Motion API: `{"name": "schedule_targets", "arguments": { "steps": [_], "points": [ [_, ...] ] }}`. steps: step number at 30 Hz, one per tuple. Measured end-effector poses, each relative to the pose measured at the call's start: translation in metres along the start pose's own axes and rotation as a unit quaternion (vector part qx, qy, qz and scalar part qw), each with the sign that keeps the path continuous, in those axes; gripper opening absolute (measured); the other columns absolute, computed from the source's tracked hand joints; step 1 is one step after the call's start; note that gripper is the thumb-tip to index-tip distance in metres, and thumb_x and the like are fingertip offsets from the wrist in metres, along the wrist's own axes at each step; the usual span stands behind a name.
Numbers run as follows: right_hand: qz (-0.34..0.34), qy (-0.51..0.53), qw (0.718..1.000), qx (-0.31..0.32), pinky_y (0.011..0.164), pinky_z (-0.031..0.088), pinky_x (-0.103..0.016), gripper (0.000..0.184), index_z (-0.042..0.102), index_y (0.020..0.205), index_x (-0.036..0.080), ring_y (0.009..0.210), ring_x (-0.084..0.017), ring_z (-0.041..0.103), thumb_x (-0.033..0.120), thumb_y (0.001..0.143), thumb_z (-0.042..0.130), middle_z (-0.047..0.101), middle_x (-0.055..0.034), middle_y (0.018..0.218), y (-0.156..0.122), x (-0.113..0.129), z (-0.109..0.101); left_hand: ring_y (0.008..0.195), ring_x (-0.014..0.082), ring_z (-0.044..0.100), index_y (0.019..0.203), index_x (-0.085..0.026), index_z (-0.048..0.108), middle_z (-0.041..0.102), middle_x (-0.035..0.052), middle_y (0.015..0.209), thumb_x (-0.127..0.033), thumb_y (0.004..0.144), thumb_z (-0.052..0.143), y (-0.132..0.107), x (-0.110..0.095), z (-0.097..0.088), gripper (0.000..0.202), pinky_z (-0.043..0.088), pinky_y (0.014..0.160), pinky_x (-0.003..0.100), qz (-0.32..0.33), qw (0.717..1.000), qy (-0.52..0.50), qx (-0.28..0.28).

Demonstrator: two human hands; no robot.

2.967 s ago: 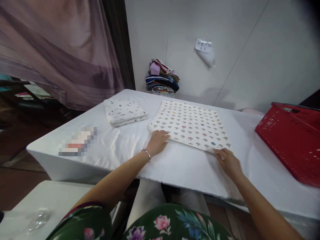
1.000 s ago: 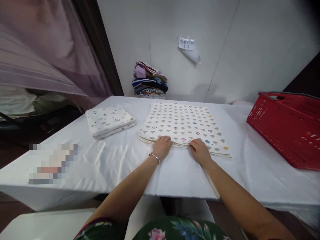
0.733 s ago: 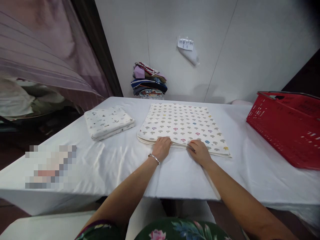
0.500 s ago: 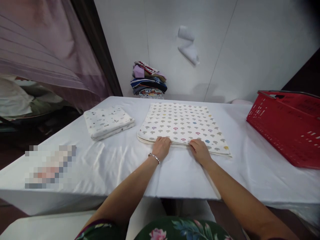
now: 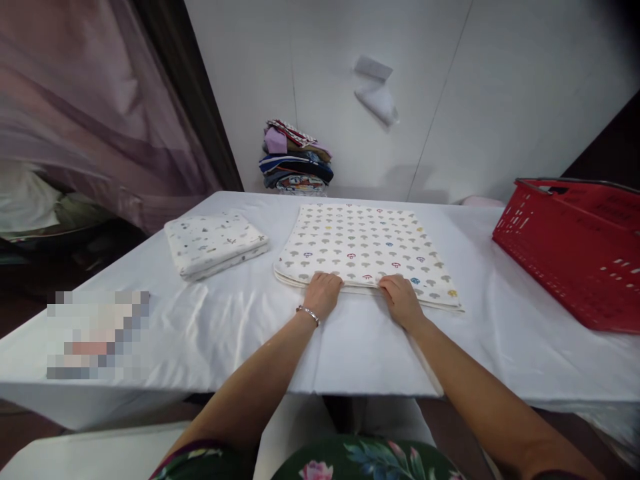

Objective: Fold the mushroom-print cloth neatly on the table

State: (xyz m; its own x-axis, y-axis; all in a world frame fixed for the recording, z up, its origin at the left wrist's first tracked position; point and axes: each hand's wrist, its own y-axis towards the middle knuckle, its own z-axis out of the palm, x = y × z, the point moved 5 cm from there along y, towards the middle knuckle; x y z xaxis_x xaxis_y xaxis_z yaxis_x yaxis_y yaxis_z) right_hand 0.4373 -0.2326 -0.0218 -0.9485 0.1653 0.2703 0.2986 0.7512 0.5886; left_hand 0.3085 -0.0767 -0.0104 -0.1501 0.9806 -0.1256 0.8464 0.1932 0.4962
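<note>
A cream cloth with a small mushroom print [image 5: 367,250] lies folded flat in the middle of the white-covered table [image 5: 350,347]. Both my hands sit side by side at the middle of its near edge. My left hand [image 5: 324,292], with a bracelet on the wrist, has its fingers curled onto the edge. My right hand [image 5: 401,300] is just to its right, fingers closed on the same edge. A smaller folded white cloth with tiny prints [image 5: 213,243] rests to the left, out of both hands' reach.
A red plastic basket [image 5: 575,247] stands on the table's right end. A stack of folded colourful fabrics [image 5: 296,160] sits against the back wall. A paper slip [image 5: 375,87] hangs on the wall. A mauve curtain [image 5: 100,113] fills the left.
My hands have come in from the cloth's two near corners to the middle of its near edge. Over the last second they have barely moved. The paper on the wall has curled.
</note>
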Motion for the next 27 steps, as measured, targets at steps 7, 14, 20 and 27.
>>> {"name": "schedule_targets", "arguments": {
  "steps": [7, 14, 20, 27],
  "points": [
    [0.023, -0.020, 0.999, 0.035, 0.078, 0.038, -0.035, 0.018, 0.057, 0.089, 0.020, 0.090, -0.020, 0.055, 0.021, 0.092, 0.039, 0.063, -0.0063, 0.094, 0.000, 0.000, 0.003, 0.074, 0.0182, 0.055, 0.087, -0.019, 0.056, 0.061, 0.0042, 0.076, -0.014, 0.089, 0.040, 0.000, 0.001, 0.006, 0.017, 0.038, 0.072, 0.034, -0.009, 0.999, 0.019, 0.025],
    [0.025, 0.016, 0.999, 0.023, 0.076, 0.043, -0.034, 0.019, 0.056, 0.089, 0.021, 0.088, -0.021, 0.054, 0.023, 0.093, 0.037, 0.062, -0.0069, 0.091, 0.001, -0.001, 0.004, 0.078, 0.0194, 0.054, 0.089, -0.021, 0.057, 0.061, 0.0047, 0.078, -0.007, 0.085, 0.040, -0.002, 0.000, 0.007, 0.022, 0.040, 0.071, 0.034, 0.003, 0.999, 0.023, 0.042],
    [0.041, 0.007, 0.999, 0.030, 0.073, 0.043, -0.034, 0.019, 0.055, 0.088, 0.022, 0.084, -0.021, 0.054, 0.023, 0.093, 0.037, 0.062, -0.0061, 0.088, 0.002, -0.003, 0.006, 0.102, 0.0186, 0.053, 0.094, -0.020, 0.059, 0.062, 0.0062, 0.106, -0.009, 0.086, 0.041, -0.004, -0.010, -0.004, 0.023, 0.043, 0.084, 0.034, 0.049, 0.999, 0.000, -0.009],
    [0.045, 0.011, 0.998, 0.033, 0.071, 0.042, -0.033, 0.016, 0.052, 0.085, 0.022, 0.080, -0.020, 0.052, 0.021, 0.092, 0.038, 0.060, -0.0050, 0.084, 0.003, -0.004, 0.006, 0.122, 0.0235, 0.042, 0.084, -0.020, 0.064, 0.055, 0.0066, 0.125, -0.022, 0.085, 0.053, 0.002, -0.028, 0.002, 0.011, 0.037, 0.096, 0.042, 0.123, 0.992, 0.023, 0.029]
  ]
}}
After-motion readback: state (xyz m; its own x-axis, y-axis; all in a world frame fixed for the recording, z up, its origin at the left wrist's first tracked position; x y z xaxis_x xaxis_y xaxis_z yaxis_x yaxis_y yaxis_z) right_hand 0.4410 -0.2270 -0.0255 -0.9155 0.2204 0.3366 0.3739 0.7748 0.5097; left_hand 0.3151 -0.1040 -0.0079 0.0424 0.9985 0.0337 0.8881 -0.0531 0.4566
